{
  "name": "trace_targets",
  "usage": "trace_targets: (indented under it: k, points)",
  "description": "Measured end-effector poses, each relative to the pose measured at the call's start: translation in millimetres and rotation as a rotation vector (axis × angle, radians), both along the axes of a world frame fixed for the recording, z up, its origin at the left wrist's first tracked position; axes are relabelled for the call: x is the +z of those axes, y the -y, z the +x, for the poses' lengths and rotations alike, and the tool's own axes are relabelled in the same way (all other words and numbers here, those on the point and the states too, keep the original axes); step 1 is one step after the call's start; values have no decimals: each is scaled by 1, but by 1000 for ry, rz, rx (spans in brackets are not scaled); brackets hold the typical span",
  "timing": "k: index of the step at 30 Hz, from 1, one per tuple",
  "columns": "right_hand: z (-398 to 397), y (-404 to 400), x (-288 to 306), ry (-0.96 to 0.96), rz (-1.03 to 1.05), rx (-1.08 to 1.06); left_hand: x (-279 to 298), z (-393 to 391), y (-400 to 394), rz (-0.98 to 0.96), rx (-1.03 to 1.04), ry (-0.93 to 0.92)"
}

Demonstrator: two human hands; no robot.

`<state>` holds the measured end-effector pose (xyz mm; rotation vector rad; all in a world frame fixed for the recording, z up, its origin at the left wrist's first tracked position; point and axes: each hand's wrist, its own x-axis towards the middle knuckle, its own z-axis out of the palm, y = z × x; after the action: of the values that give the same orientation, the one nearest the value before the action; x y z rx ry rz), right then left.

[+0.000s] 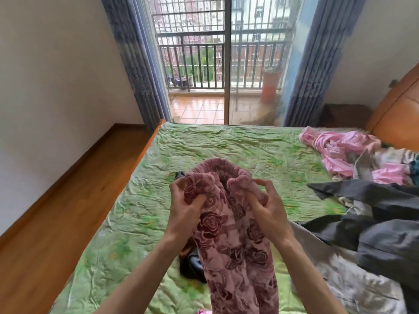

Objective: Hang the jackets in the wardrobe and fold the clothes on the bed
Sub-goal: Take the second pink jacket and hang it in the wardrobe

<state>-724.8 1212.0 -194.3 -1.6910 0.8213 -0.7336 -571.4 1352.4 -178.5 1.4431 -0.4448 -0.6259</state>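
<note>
I hold a pink garment with dark red rose patterns [235,245] up over the bed [140,200], which has a wrinkled green sheet. My left hand [183,209] grips the gathered elastic waistband on its left side. My right hand [267,209] pinches the waistband on its right side. The fabric hangs down toward me between my forearms. A dark object [190,266] lies on the sheet under the garment, partly hidden.
A dark grey garment [376,225] lies on the right of the bed over a grey patterned cloth [353,284]. Pink clothes [344,150] are piled at the far right near the orange headboard [399,114]. A wooden floor [68,189] runs along the left; balcony doors stand beyond.
</note>
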Motion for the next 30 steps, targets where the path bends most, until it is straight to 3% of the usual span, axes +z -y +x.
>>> trace_targets:
  k: [5, 7, 9, 14, 18, 21, 27, 30]
  points:
    - [15, -14, 19, -3, -199, -14, 0, 47, -22, 61, -203, 539]
    - [10, -9, 32, -182, -447, 34, 2, 76, -31, 24, -213, 767]
    - [4, 4, 48, -411, -643, 103, 11, 110, -35, 11, -233, 881]
    - [5, 16, 85, -608, -658, 145, 36, 162, -24, 52, -358, 1136]
    - [5, 12, 93, -613, -645, 177, 47, 177, -26, 117, -343, 1368]
    - [-3, 10, 100, -688, -694, 214, 53, 185, -32, 172, -298, 1447]
    - [-12, 19, 127, -604, -1131, 52, 92, 186, -33, 93, -305, 1525]
    - [-19, 35, 156, -602, -1303, 87, 117, 182, -29, 95, -307, 1560]
